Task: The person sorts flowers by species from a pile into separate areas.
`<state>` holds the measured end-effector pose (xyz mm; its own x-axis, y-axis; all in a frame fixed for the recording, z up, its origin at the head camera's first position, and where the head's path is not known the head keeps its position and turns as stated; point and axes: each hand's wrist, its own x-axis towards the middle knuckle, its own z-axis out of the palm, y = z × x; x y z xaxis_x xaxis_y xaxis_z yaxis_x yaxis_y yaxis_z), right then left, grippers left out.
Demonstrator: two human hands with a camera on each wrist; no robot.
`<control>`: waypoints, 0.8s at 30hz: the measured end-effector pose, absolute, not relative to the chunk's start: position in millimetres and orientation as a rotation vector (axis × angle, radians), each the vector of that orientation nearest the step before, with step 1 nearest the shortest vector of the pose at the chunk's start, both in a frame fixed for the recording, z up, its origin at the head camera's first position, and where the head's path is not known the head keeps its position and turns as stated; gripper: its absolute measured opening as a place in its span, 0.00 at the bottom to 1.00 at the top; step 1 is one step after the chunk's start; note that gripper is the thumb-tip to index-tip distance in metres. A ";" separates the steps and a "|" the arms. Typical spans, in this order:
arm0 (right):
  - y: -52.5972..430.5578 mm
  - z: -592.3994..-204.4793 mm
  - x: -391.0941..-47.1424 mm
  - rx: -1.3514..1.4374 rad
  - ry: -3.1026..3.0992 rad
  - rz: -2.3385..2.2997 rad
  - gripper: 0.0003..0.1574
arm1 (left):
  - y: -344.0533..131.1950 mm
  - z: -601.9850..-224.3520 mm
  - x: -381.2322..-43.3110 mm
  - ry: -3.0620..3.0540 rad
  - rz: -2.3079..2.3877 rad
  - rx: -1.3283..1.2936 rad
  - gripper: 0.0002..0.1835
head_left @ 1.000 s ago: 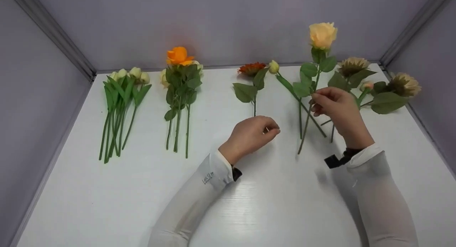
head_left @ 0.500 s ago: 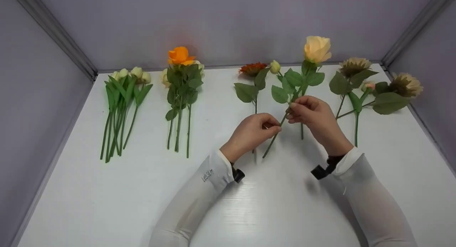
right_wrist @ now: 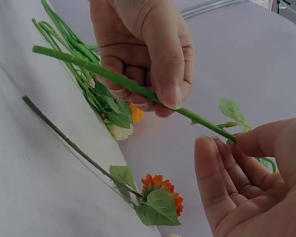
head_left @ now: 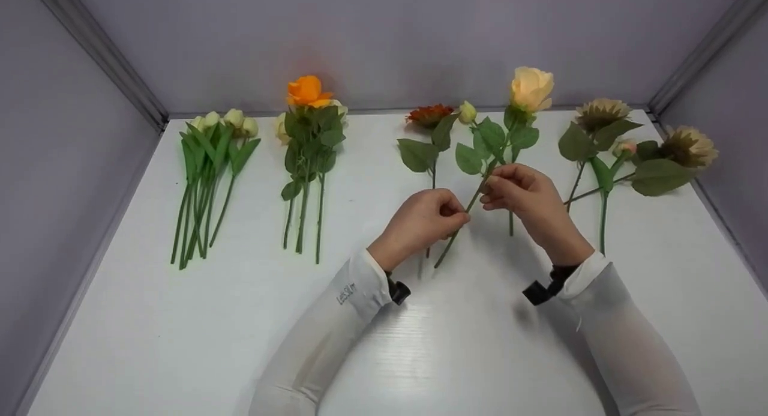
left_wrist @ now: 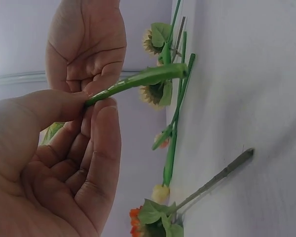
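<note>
A pale peach rose [head_left: 531,89] slants over the table, its bloom at the upper right and its stem end low and left. My right hand [head_left: 534,209] pinches the stem just below the leaves. Lower down, my left hand [head_left: 420,224] pinches the same green stem [right_wrist: 113,76] between thumb and fingers. In the left wrist view the cut stem end [left_wrist: 175,71] sticks out past the left fingertips. An orange-red daisy-like flower [head_left: 429,114] lies behind my left hand, and a pale tulip [head_left: 467,112] lies partly hidden behind the rose leaves.
Several pale tulips [head_left: 207,158] lie together at the left. Beside them is a bunch with an orange rose [head_left: 308,92] and cream blooms. Two beige sunflower-like blooms [head_left: 603,114] and a pinkish bud [head_left: 625,147] lie at the right. Grey walls [head_left: 396,44] enclose the white table [head_left: 180,344].
My right hand has brought the rose leftward and lower, to my left hand. The left hand, holding nothing a second ago, now pinches the lower stem.
</note>
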<state>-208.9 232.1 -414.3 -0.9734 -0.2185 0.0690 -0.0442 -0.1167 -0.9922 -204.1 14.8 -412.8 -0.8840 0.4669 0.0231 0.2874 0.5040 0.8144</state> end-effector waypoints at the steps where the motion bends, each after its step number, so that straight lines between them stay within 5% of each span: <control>1: 232.5 -414.3 -208.8 -0.307 2.017 -2.229 0.23 | 12.0 -411.8 -204.3 2.559 1.316 0.635 0.05; 17: 227.8 -397.7 -200.9 -0.338 2.111 -2.127 0.19 | -108.2 -398.9 -228.9 2.795 1.058 0.163 0.07; 24: 225.3 -397.9 -200.6 -0.332 2.136 -2.096 0.19 | -139.0 -410.1 -241.7 2.745 0.914 0.075 0.17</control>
<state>-200.6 225.3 -397.9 -0.9672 -0.2464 0.0609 -0.0655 0.0105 -0.9978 -241.7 -139.0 -410.1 -0.9682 0.1257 -0.2163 -0.0291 0.8022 0.5963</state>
